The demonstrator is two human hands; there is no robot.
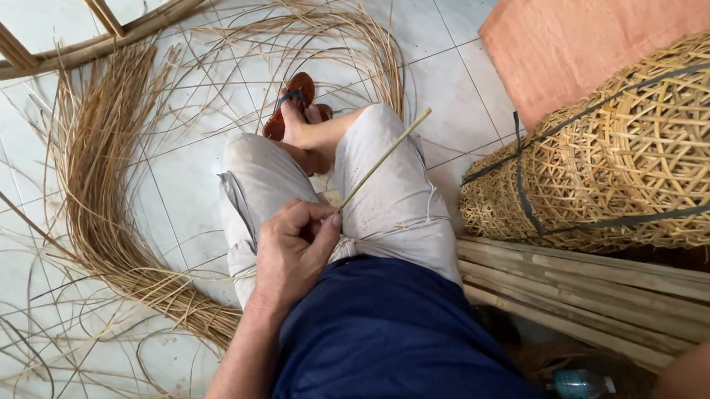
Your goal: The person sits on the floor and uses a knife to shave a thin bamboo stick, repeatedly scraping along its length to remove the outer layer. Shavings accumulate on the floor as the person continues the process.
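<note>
Rattan strip [385,157] pinched in left hand [293,255] over the lap, free end pointing off toward 2 o'clock. Looks like prepping one strand. Right hand mostly out of frame at 4 o'clock, grip impossible to tell. Loose cane pile [104,196] on floor at 9 o'clock, woven baskets [636,152] at 3.

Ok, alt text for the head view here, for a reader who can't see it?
Seen from above, a seated person's left hand pinches a thin rattan strip that slants up across their lap. Loose rattan strands curl over the tiled floor on the left; stacked woven baskets lie on wooden slats on the right.
</note>
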